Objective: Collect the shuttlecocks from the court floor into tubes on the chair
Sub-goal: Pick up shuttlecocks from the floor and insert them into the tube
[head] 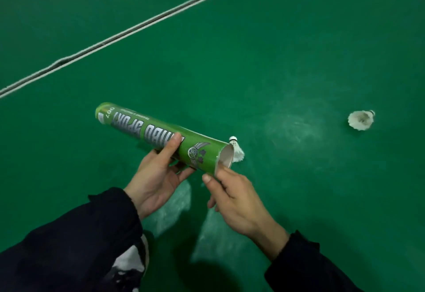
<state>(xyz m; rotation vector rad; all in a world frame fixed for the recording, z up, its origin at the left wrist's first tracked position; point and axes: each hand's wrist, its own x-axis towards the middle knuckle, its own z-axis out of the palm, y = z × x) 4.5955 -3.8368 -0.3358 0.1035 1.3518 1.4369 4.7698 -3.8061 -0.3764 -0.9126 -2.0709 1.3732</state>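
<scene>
Green court flooring (pixel 299 38), scuffed pale in patches, fills the view, crossed by a worn white boundary line (pixel 138 27). Above it the left hand (pixel 156 176) wraps a green printed cardboard tube (pixel 158 137) mid-length, thumb on top, fingers curled beneath. The right hand (pixel 236 199) touches the tube's open rim, seemingly holding nothing. One white feather shuttlecock (pixel 236 151) lies just behind that mouth, beyond the right fingertips; another (pixel 360 120) lies well apart to the right. Scooping carelessly could crush feathers against the rim.
</scene>
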